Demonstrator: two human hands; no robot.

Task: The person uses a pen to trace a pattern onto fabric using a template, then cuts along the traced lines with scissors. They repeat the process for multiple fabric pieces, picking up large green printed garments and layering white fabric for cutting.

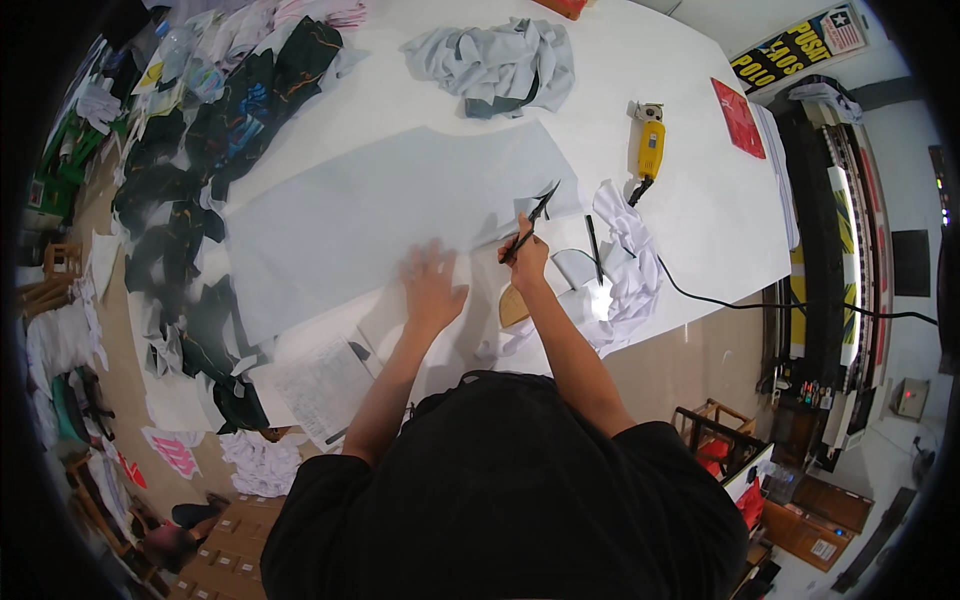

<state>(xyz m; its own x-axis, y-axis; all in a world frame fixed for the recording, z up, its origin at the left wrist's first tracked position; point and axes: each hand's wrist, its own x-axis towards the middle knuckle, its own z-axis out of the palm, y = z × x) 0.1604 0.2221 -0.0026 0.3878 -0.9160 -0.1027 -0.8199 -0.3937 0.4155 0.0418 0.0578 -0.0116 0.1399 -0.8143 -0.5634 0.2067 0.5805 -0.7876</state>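
Observation:
A large flat piece of light grey fabric [370, 215] lies across the white table. My left hand [432, 285] rests near its lower edge with the fingers spread, slightly blurred. Dark scissors [541, 205] are in my right hand [527, 258], their blades pointing up and right over the fabric's right end. The blades look a little apart. Beside the scissors lies a long dark strip [595, 250], its kind unclear. Crumpled white fabric [632, 250] lies to the right, and a tan curved piece [513, 306] shows partly behind my right forearm.
A yellow handheld electric cutter [650, 150] stands right of the fabric, its black cord [780, 300] running off the table. Crumpled grey cloth [495, 65] lies at the back. Dark patterned fabric [165, 210] is heaped left. A written paper sheet [322, 392] lies near the front edge.

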